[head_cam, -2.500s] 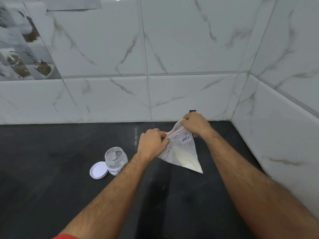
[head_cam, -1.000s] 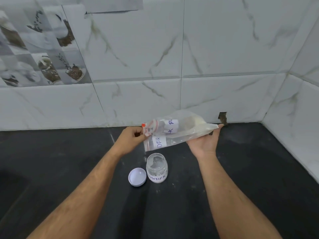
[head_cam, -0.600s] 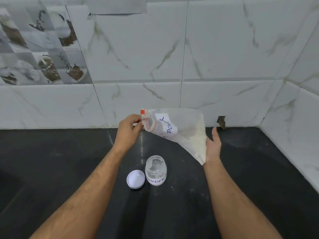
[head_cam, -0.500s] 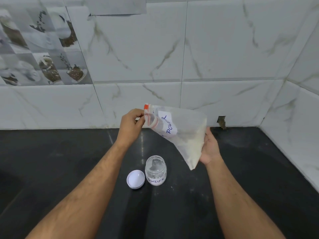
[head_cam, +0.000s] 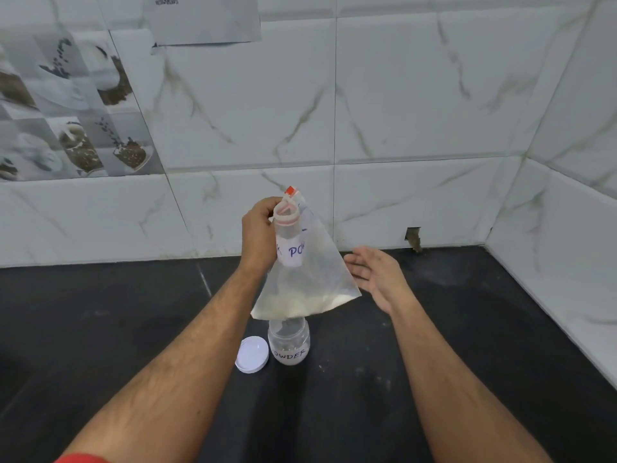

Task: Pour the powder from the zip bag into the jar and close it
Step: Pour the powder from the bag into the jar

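One zip bag (head_cam: 302,279) of powder is held at its gathered top by the left hand (head_cam: 258,233), mid-frame above one open jar (head_cam: 289,342). One lid (head_cam: 252,354) lies beside it. The right hand (head_cam: 375,274) is spread, empty.

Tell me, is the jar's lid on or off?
Off. The white lid lies flat on the black counter, left of the jar. The jar stands upright below the hanging zip bag.

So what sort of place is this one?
Probably a home kitchen corner: a dark stone countertop, white marble-look wall tiles with coffee-picture tiles, and a small clear labelled jar.
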`<state>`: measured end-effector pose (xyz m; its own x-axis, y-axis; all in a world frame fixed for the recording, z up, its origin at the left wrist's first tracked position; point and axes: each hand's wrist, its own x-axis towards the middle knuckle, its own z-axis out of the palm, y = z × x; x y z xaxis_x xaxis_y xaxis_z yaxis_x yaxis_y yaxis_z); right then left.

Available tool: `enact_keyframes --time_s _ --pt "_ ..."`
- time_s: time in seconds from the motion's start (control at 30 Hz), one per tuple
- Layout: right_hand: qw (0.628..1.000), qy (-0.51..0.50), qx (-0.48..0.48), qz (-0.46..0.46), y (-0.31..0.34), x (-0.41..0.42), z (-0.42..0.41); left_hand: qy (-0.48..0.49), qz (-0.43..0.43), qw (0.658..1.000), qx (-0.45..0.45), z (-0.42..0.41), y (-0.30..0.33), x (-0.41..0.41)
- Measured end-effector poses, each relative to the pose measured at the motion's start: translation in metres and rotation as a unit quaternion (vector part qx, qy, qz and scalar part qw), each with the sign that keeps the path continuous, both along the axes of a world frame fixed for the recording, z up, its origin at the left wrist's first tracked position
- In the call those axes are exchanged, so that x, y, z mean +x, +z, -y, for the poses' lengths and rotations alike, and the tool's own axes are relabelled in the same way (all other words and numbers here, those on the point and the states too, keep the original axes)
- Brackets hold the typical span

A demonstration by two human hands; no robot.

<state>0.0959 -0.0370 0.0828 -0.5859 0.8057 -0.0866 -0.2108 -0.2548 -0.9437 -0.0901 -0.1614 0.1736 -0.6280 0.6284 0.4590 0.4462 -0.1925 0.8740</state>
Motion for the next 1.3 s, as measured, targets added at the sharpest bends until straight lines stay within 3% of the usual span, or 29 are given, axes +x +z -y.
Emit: enact_keyframes --time_s 0.1,0.23,0.37,0.47,0.6,0.7,0.8,0.9,1.0,1.1,1.2,1.3 --pt "0.997 0.077 0.030 0.013 0.000 0.002 0.007 0.003 0.044 0.999 0.032 -0.003 0.012 0.009" --pt "0.996 0.075 -0.015 0.034 -0.011 0.005 0.009 -0.001 0.124 0.989 0.080 -0.003 0.023 0.011" --pt "0.999 0.005 -0.046 -0.010 0.001 0.007 0.001 0.036 0.089 0.994 0.056 0.002 0.016 -0.002" --pt "0.996 -0.074 -0.015 -0.048 0.031 0.008 -0.008 0.041 0.042 0.998 0.037 0.012 -0.003 -0.015" --pt "0.989 -0.074 0.122 0.046 0.064 0.009 -0.011 0.047 0.050 0.997 0.032 0.025 -0.028 -0.029" --pt "0.975 -0.114 0.179 0.063 0.072 0.011 -0.013 0.043 0.065 0.997 0.025 0.028 -0.033 -0.024" --pt "0.965 -0.088 0.229 0.090 0.081 0.010 -0.012 0.048 0.094 0.994 0.031 0.030 -0.035 -0.024" --pt "0.965 -0.123 0.221 0.074 0.089 0.009 -0.014 0.048 0.093 0.994 0.026 0.030 -0.038 -0.025" --pt "0.963 -0.009 0.237 0.130 0.092 0.012 -0.011 0.047 0.105 0.993 0.038 0.032 -0.042 -0.024" --pt "0.965 -0.056 0.224 0.127 0.093 0.017 -0.015 0.053 0.105 0.993 0.031 0.032 -0.044 -0.026" --pt "0.962 0.012 0.220 0.160 0.092 0.019 -0.014 0.059 0.110 0.992 0.023 0.032 -0.045 -0.025" --pt "0.965 -0.060 0.206 0.147 0.090 0.018 -0.016 0.066 0.091 0.994 0.013 0.032 -0.044 -0.026"
